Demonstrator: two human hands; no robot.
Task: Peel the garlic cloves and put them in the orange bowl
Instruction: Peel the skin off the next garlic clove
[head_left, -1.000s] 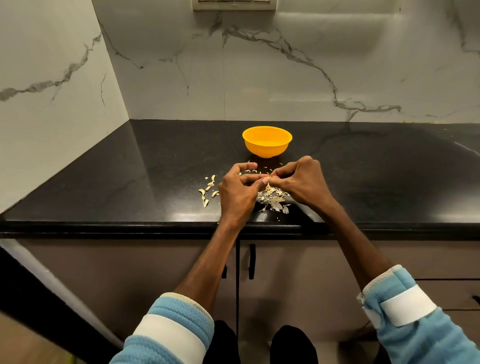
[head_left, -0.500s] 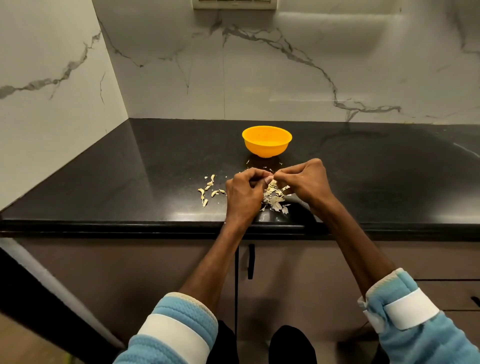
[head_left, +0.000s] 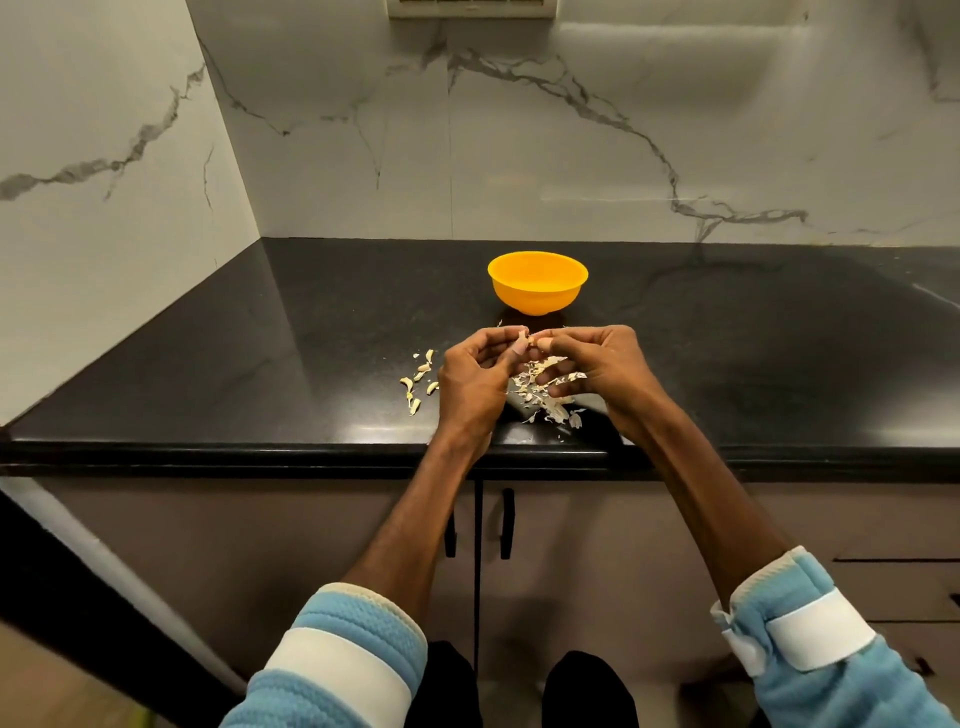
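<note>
An orange bowl stands on the black counter, just beyond my hands. My left hand and my right hand meet above the counter and pinch one small garlic clove between their fingertips. Most of the clove is hidden by the fingers. Under and between the hands lies a heap of pale garlic skins. Several loose garlic cloves lie on the counter to the left of my left hand.
The black counter runs from a marble side wall on the left to the right edge of view, with a marble back wall behind the bowl. Its front edge is just under my wrists. Cabinet doors with dark handles are below.
Both hands have lifted slightly and moved a little toward the bowl, still working on the clove. The right hand's lower fingers have spread out over the skins.
</note>
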